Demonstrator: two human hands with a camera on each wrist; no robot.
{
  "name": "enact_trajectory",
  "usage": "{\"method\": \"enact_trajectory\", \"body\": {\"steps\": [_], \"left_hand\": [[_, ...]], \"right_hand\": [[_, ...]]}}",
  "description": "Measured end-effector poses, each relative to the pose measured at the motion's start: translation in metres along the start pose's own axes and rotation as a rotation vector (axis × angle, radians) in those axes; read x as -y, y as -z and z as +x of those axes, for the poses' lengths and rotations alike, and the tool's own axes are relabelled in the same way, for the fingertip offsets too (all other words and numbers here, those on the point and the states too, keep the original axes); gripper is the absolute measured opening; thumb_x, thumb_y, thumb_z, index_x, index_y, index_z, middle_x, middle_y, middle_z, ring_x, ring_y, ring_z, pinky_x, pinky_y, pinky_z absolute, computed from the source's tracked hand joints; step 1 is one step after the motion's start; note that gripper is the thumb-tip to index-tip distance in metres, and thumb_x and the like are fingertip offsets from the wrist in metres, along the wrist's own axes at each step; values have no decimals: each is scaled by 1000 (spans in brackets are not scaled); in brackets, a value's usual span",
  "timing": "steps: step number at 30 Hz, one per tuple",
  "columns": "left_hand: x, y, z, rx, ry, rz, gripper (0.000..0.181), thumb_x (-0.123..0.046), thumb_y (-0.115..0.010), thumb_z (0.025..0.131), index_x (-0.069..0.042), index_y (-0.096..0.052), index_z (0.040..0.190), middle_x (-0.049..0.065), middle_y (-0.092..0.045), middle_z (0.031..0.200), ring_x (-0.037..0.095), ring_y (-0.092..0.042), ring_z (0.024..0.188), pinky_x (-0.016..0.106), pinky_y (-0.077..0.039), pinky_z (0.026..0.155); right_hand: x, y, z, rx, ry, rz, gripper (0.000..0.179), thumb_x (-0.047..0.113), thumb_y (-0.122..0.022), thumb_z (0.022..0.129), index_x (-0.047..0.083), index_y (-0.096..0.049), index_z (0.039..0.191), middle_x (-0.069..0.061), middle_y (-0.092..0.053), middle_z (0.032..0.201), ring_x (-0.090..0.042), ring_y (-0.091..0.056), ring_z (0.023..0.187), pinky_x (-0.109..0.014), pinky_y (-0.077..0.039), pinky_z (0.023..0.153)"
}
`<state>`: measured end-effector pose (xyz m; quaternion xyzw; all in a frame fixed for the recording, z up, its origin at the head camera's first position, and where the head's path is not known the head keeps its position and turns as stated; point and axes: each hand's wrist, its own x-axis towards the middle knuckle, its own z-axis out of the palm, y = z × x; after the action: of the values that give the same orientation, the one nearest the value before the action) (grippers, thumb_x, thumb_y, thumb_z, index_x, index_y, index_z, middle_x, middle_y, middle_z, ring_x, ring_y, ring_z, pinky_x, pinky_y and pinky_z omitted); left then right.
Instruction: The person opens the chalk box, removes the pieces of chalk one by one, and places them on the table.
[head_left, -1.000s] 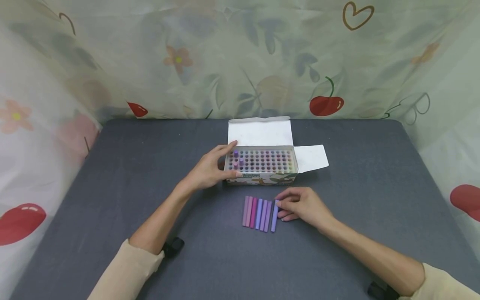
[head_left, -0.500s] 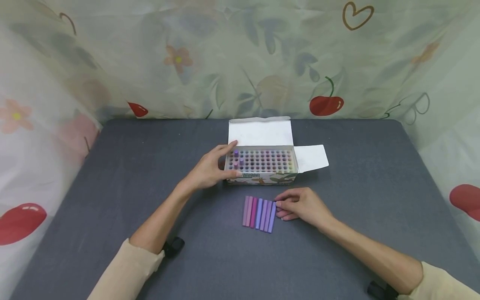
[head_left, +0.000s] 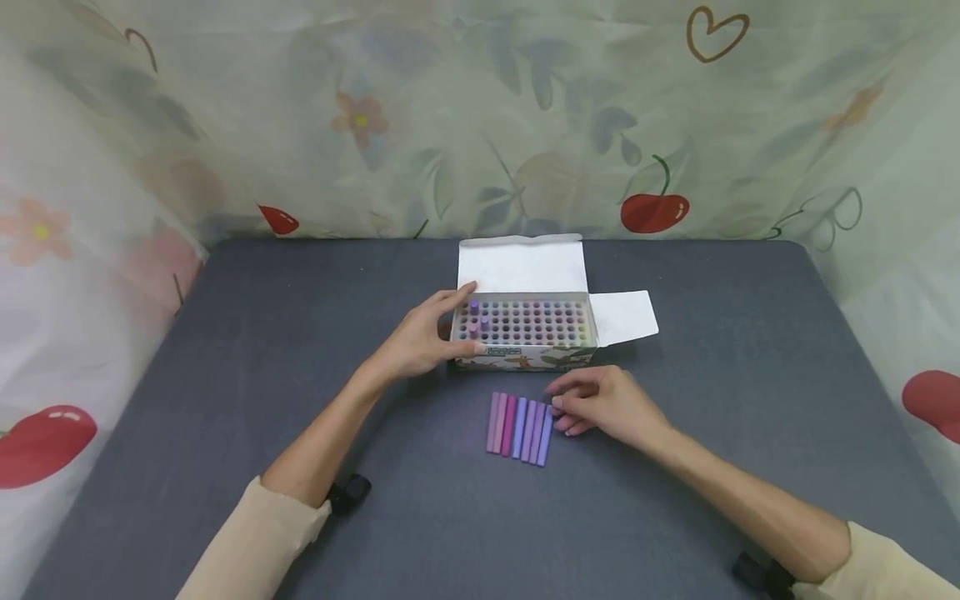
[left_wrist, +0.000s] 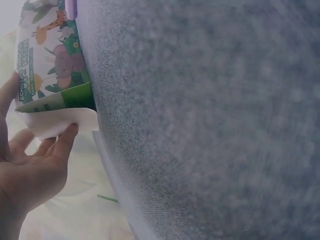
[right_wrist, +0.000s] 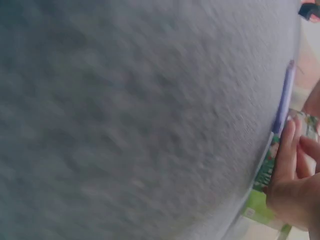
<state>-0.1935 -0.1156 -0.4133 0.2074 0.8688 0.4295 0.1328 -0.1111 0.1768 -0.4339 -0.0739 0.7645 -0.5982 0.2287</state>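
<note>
A white box of chalk [head_left: 522, 358] printed with cartoon animals stands with its lid up. Rows of holes fill its top, and a few purple and pink chalk sticks poke up at the left end. My left hand [head_left: 420, 336] grips that end, thumb along the front and index finger at the back. In front of the box, several pink, purple and blue chalk sticks [head_left: 519, 429] lie side by side in a row. Beside the rightmost, blue-violet chalk stick [head_left: 545, 437], my right hand [head_left: 611, 406] hovers with loosely bent fingers near its far end, apparently holding nothing.
The box's white lid [head_left: 522, 265] leans back, and a side flap [head_left: 624, 317] sticks out to the right. Dark grey cloth covers the table [head_left: 420, 533]. A patterned curtain [head_left: 450, 108] hangs behind and at both sides.
My right hand slid the blue-violet chalk stick left against the row, then let go and lifted slightly away. My left hand stays on the box.
</note>
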Motion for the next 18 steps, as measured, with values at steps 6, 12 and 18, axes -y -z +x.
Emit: {"method": "enact_trajectory", "body": {"steps": [6,12,18], "left_hand": [[-1,0,1,-10,6,16,89,-29,-80,86,-25,-28,159,12,-37,152,29,-50,126,47,-48,100],[-1,0,1,-11,24,1,89,-28,-81,86,-26,-29,158,11,-38,151,28,-52,122,46,-49,100],[0,0,0,-9,23,16,89,-28,-81,86,-26,-29,158,11,-38,151,27,-52,122,47,-48,100]], "right_hand": [[14,4,5,67,122,-21,26,4,-67,94,-10,-66,116,-23,-72,93,-33,-72,81,-43,-60,71],[34,7,9,96,177,-79,27,7,-69,94,-7,-67,118,-19,-73,97,-36,-71,86,-43,-60,74],[58,10,15,125,237,-143,26,8,-70,93,-4,-69,116,-19,-72,103,-31,-71,88,-45,-59,76]]}}
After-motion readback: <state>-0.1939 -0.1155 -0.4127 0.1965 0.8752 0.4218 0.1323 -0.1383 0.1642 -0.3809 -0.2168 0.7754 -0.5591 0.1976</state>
